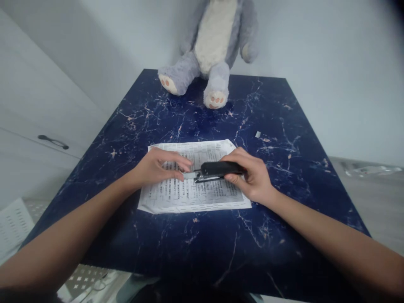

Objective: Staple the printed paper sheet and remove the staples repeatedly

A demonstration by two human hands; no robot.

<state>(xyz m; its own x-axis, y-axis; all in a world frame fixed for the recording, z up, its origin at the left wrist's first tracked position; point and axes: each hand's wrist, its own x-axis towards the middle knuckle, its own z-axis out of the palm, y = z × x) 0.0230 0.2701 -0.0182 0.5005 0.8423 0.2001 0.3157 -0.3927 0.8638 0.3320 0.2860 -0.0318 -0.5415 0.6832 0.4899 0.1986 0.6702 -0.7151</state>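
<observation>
right hand: closed around the rear part of a black stapler, thumb on the near side, fingers wrapped over the far side. stapler lies roughly level across the view, front end pointing left, above the right half of a printed paper; whether its underside touches the paper cannot be told.

left hand: fingers partly curled, thumb and fingertips brought up to the stapler's front end, with a small gap between them. a pale strip shows between the thumb and the stapler's front; cannot tell whether the hand grips it or only touches it, nor whether it is part of the stapler.

paper: dense dark print, lying on a dark blue marble-patterned table, near its middle; edges slightly uneven. number of sheets not readable from this view.

surroundings: small pale scrap on the table, beyond the right hand and apart from the paper. grey plush toy seated at the table's far edge, cream belly, both feet forward, head out of view. to the left, a light cabinet with a dark handle
</observation>
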